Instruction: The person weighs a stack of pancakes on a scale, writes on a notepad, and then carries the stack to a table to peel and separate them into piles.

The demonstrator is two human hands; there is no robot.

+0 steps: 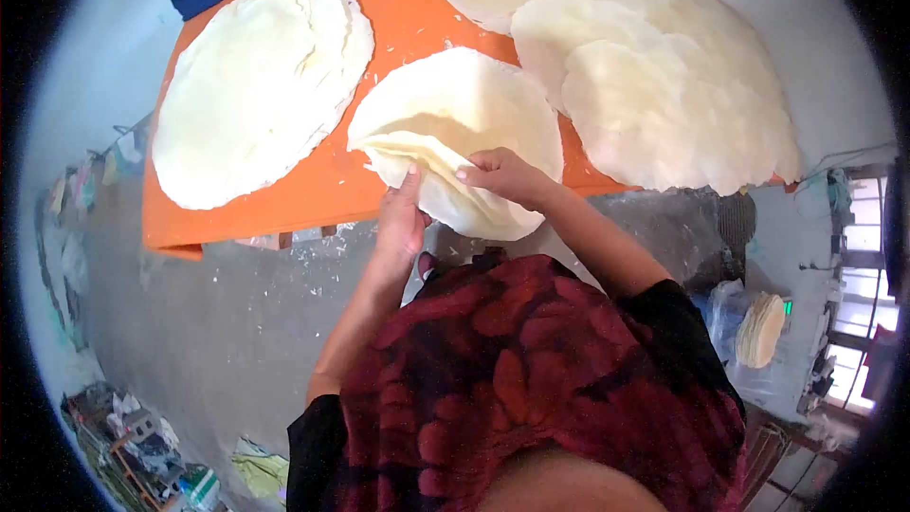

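The step in hand looks like peeling thin round sheets [464, 100] off the middle pile, at centre frame on the orange surface [398, 0]. The left hand [400, 218] pinches the lifted near edge, fingers nearly closed on it. The right hand [502, 175] curls over the same folded edge and grips it. The next move probably calls for a slow, even pull, since the sheets look thin enough to tear.
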